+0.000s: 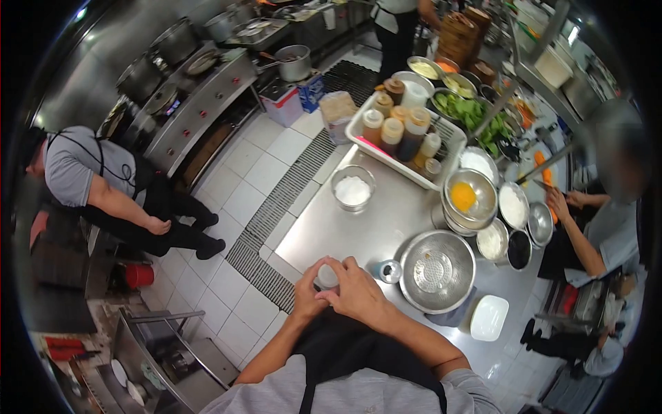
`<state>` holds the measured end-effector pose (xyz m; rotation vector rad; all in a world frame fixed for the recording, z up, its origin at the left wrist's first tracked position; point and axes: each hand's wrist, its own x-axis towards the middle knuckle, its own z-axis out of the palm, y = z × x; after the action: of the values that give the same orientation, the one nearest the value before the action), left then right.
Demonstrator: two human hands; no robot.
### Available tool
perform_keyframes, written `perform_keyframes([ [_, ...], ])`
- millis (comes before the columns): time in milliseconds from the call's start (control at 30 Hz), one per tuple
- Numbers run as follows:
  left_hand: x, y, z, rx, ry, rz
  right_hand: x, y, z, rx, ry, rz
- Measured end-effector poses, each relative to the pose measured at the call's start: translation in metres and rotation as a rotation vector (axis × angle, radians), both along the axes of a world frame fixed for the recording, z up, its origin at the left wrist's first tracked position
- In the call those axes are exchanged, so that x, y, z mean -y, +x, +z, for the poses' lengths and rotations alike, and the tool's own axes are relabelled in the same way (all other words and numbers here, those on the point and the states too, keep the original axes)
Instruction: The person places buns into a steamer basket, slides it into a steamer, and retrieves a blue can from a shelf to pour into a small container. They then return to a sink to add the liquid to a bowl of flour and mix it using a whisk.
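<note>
Just above the table's near edge, my left hand (309,292) and my right hand (357,292) are both closed around a small translucent round container (327,277), seen from above. My fingers hide most of its sides, so its contents cannot be made out. Right of my right hand stands a light-blue canister (390,272), and beyond that a perforated steel colander (438,271). Farther up the steel table (314,231) is a glass bowl (338,188) with white powder in it.
A white tray (407,177) of squeeze bottles stands at the back. A steel bowl with egg yolk (462,196) sits at right, above a white dish (489,317). A co-worker (583,228) cuts a carrot at right; another person (103,179) stands left near the stoves.
</note>
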<state>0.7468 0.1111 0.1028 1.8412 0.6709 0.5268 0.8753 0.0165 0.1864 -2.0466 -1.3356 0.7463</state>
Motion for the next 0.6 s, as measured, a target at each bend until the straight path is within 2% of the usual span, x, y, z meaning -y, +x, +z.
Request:
perform_keyframes([
  [100, -0.007, -0.003, -0.011, 0.056, 0.05, -0.025, -0.011, -0.01, -0.014, 0.135, 0.038, -0.028],
  [167, -0.008, -0.001, -0.031, 0.11, 0.01, -0.066, -0.015, -0.02, -0.013, 0.234, 0.046, -0.046],
  [233, -0.009, 0.002, -0.049, 0.254, -0.183, -0.006, -0.02, -0.029, -0.013, 0.329, 0.052, -0.066],
  [300, -0.015, -0.001, -0.054, 0.256, -0.147, -0.079, -0.023, -0.039, -0.014, 0.44, 0.038, -0.09],
  [433, -0.031, 0.003, -0.055, 0.195, -0.07, -0.226, -0.029, -0.039, -0.032, 0.484, 0.077, -0.179],
  [600, -0.04, 0.01, -0.058, 0.238, -0.128, -0.311, -0.031, -0.032, -0.04, 0.491, 0.15, -0.137],
])
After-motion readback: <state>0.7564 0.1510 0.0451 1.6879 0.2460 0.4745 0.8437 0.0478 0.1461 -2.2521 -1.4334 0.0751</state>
